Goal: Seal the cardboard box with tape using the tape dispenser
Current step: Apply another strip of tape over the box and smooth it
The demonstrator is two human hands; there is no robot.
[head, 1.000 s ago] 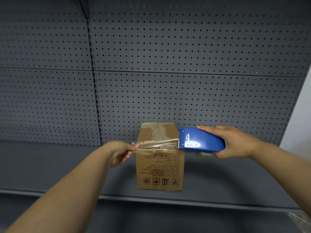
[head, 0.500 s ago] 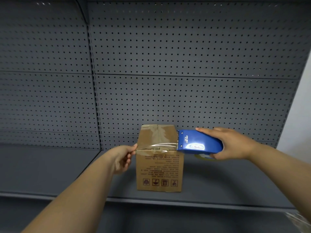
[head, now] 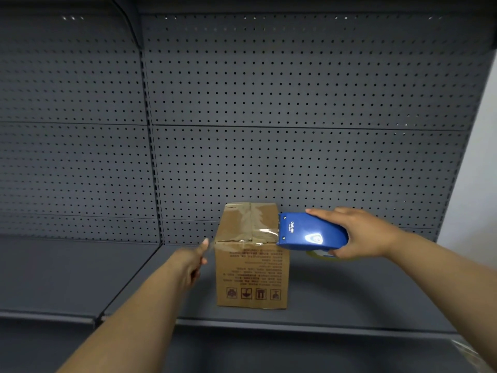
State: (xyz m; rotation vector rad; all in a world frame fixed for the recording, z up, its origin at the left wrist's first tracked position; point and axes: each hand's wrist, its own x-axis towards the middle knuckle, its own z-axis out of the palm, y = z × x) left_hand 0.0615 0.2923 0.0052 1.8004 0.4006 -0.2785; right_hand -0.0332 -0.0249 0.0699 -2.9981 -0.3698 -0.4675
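Note:
A small brown cardboard box (head: 252, 275) stands on the grey shelf (head: 349, 300), its top flaps closed and marked with old tape. My right hand (head: 360, 232) grips a blue tape dispenser (head: 312, 232) at the box's upper right corner, its mouth against the top edge. A strip of clear tape (head: 242, 238) runs from the dispenser across the front top edge to the box's left corner. My left hand (head: 192, 261) pinches the tape's free end there, just left of the box.
A grey pegboard wall (head: 295, 103) rises close behind the box. The shelf's front lip (head: 295, 325) runs below the box, and a seam (head: 129, 281) splits the shelf to the left. A pale wall (head: 478, 184) lies to the right.
Both hands have lowered the stretched tape from in front of the box top onto its front top edge. My left hand has moved in and down to the left corner.

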